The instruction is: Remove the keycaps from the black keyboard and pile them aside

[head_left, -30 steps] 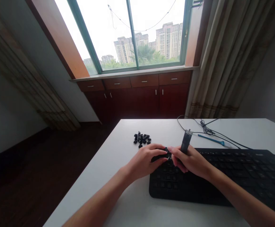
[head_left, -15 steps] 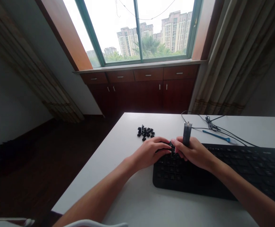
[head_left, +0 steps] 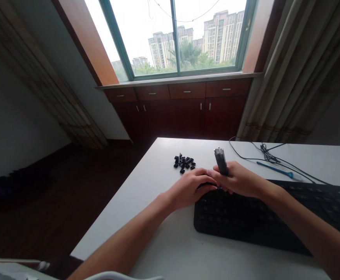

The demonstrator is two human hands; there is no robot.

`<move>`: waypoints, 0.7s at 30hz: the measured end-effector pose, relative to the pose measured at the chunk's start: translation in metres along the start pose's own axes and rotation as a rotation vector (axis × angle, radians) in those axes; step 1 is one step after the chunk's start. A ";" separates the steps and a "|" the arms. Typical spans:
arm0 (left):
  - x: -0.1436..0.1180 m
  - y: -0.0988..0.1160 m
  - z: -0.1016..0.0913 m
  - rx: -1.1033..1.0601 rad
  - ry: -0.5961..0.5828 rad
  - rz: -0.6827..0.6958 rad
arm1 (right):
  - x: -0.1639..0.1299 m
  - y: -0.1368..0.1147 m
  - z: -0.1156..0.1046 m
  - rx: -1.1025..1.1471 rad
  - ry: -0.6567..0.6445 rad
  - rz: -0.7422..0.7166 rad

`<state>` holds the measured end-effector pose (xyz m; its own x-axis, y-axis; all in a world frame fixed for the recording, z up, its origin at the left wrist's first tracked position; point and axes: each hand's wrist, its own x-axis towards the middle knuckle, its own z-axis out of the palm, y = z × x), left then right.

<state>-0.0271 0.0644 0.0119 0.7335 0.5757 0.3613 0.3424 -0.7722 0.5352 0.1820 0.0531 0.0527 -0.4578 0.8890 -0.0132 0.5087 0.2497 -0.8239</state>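
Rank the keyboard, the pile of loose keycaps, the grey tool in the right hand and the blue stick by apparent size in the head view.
1. keyboard, largest by far.
2. pile of loose keycaps and blue stick: similar extent, unsure.
3. grey tool, partly hidden in the right hand, so unsure.

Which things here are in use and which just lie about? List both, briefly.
In use:
- left hand on the far left corner of the black keyboard
- right hand gripping a grey tool upright over that corner
- pile of loose black keycaps just beyond

Lying about:
- blue pen-like tool
- black cable
- white table under everything
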 end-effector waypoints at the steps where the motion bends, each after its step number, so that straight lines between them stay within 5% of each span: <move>1: 0.000 0.000 0.000 -0.007 0.003 0.006 | -0.002 0.003 0.001 0.034 0.008 0.040; 14: 0.002 0.013 -0.001 0.007 0.013 0.015 | -0.016 0.001 0.022 0.285 0.187 0.232; 21: 0.003 0.010 0.004 0.082 0.031 0.005 | -0.019 0.003 0.022 0.110 0.192 0.011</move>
<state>-0.0191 0.0568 0.0150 0.7174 0.5785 0.3881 0.3863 -0.7940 0.4694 0.1766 0.0288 0.0379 -0.3002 0.9508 0.0770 0.4257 0.2058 -0.8812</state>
